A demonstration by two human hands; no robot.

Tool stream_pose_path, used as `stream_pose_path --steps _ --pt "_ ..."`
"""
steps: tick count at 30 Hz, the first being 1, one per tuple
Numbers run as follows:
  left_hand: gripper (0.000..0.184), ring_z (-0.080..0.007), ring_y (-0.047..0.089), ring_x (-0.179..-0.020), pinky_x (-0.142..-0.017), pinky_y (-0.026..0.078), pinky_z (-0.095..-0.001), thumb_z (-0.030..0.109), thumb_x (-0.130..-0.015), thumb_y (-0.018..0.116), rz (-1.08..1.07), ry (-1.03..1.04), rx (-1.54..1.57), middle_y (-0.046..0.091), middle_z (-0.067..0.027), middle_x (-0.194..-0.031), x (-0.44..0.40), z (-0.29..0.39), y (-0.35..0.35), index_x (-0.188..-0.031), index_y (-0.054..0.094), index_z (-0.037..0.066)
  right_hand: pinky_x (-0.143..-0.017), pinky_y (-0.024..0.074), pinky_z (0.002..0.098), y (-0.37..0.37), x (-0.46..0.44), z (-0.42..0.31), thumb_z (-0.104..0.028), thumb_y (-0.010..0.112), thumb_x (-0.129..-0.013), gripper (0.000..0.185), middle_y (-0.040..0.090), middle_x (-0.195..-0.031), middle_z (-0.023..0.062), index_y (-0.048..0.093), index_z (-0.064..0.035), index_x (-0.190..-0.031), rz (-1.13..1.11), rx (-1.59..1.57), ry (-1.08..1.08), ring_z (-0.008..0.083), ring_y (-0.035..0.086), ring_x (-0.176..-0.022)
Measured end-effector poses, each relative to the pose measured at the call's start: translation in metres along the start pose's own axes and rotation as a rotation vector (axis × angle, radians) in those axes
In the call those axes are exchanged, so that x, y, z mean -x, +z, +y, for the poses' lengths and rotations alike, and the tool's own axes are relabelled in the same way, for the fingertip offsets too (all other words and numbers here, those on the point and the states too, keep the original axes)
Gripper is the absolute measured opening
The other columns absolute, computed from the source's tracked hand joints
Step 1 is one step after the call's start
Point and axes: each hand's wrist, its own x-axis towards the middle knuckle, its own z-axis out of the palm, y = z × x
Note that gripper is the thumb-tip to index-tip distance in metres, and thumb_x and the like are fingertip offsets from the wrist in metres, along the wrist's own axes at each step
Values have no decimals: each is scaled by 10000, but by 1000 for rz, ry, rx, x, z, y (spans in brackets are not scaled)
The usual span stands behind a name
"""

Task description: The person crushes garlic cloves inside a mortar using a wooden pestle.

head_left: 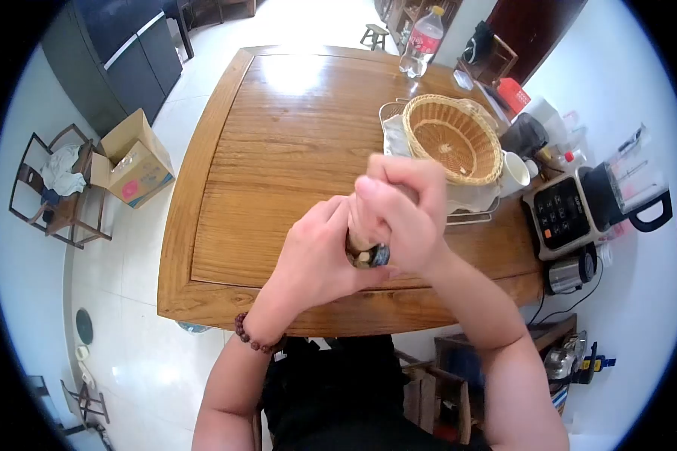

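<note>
My left hand (316, 252) is closed round a small dark-rimmed container (381, 256) near the front of the wooden table. Pale chunks (364, 258) show inside its mouth. A bead bracelet circles my left wrist. Directly above the container, my right hand (405, 214) makes a fist with the thumb on top. Below that fist a pale, rounded stick like a pestle (359, 243) points down into the container. My fingers hide most of the stick and the container's sides.
On the wooden table (278, 150), a wicker basket (453, 139) rests on a wire rack beyond my right hand. A white cup (514, 174) and a blender (575, 207) stand to the right. A plastic bottle (423, 43) is at the far end. An open cardboard box (139, 161) sits left.
</note>
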Motion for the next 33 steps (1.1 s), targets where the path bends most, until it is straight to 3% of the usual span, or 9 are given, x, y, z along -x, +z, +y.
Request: stream_pose_path --steps 10,12,13,18,20,24,26,28,33 --pt "698 -371 689 -1076 -931 575 -462 436 -727 958 -18 2 -43 700 -159 -1154 0 2 0 -1213 654 38 -461 298 250 -4 -4 -9 -55 600 -981 343 479 -543 -33 499 -23 -654 -35 101 -20 17 415 -511" --pt "700 -371 689 -1077 -929 576 -464 434 -727 958 -10 -11 -47 701 -158 -1156 1 1 2 -1217 653 39 -478 292 269 -4 1 -17 -67 615 -966 331 451 -551 -30 491 -7 -665 45 -69 -38 25 396 -539" --pt "692 -368 690 -1076 -929 575 -464 428 -727 958 -5 -8 -55 701 -155 -1154 1 -1 3 -1214 653 42 -484 285 284 1 3 8 -78 620 -959 333 442 -570 -33 481 1 -666 36 219 -96 32 389 -556" --pt "675 -360 692 -1067 -929 571 -468 406 -723 960 -13 6 -43 701 -148 -1150 -3 0 2 -1207 652 50 -494 304 298 0 -7 -10 -109 635 -952 334 454 -582 -17 497 7 -670 29 221 -147 46 411 -569" --pt "664 -359 693 -1058 -924 572 -464 398 -721 962 14 -12 -42 703 -150 -1139 1 1 3 -1198 655 54 -493 306 298 -3 4 -14 -123 640 -953 349 446 -575 -13 494 7 -663 72 27 33 50 410 -566" --pt "654 -358 695 -1058 -915 575 -459 388 -717 962 -41 4 -49 706 -153 -1124 3 3 0 -1189 659 51 -489 312 295 -3 -6 3 -117 632 -962 348 476 -562 -2 504 10 -664 -44 147 51 49 411 -559" --pt "639 -361 695 -1060 -915 575 -461 375 -716 957 15 4 -57 707 -153 -1113 0 2 2 -1181 662 53 -447 307 272 -1 -6 -8 -1 542 -1016 354 469 -564 -3 421 -43 -686 -85 142 -2 59 403 -482" --pt "636 -363 694 -1061 -917 574 -464 374 -716 955 -1 -23 -41 706 -154 -1116 4 0 4 -1180 661 53 -491 302 289 1 5 2 -97 630 -959 354 449 -563 -20 490 -3 -648 91 155 -12 44 395 -564" --pt "633 -368 689 -1049 -910 571 -467 385 -720 950 -3 -17 -43 695 -153 -1120 0 3 1 -1167 655 48 -486 293 276 1 -6 -26 -85 627 -960 334 462 -565 -33 499 -10 -661 14 48 -4 37 383 -551"
